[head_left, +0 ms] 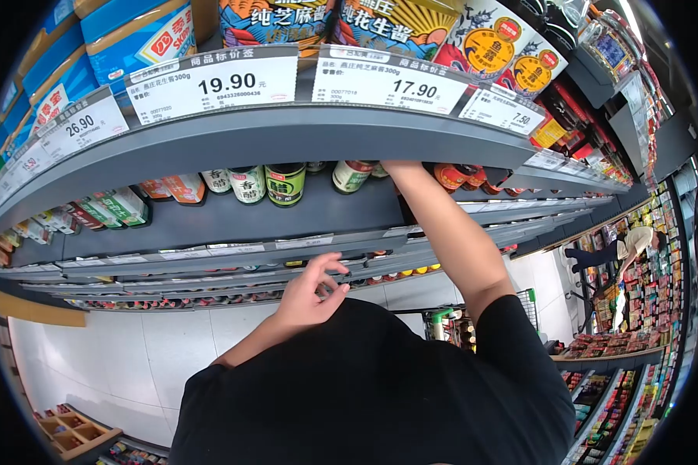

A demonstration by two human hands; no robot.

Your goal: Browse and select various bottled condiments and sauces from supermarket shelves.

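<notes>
Up close, a shopper in a black top holds the left hand [310, 293] before a supermarket shelf. Thumb and forefinger are all but pinched, the other fingers [335, 271] loosely curled, and nothing is in them. Just above those fingers runs the price rail [310, 242] of the lower shelf.

Up and to their right, the right forearm [450, 232] rises steeply into the bay. The right hand passes behind the upper shelf lip [287, 136], so whether it is spread or closed on anything cannot be told. The right arm is plainly the one nearer the stock.

A green-labelled jar [352, 177] stands upright just left of that wrist, well above the left fingers. A dark bottle [285, 184] stands next along to the left, and red-lidded jars [451, 175] stand to the wrist's right. A strip of grey shelf board [233, 221] shows between the row and the rail, while the lip overhead hangs low and hides the tops. Price tags [213, 84] front the shelf above. Farther right, down the aisle, another person [632, 246] bends over goods.
</notes>
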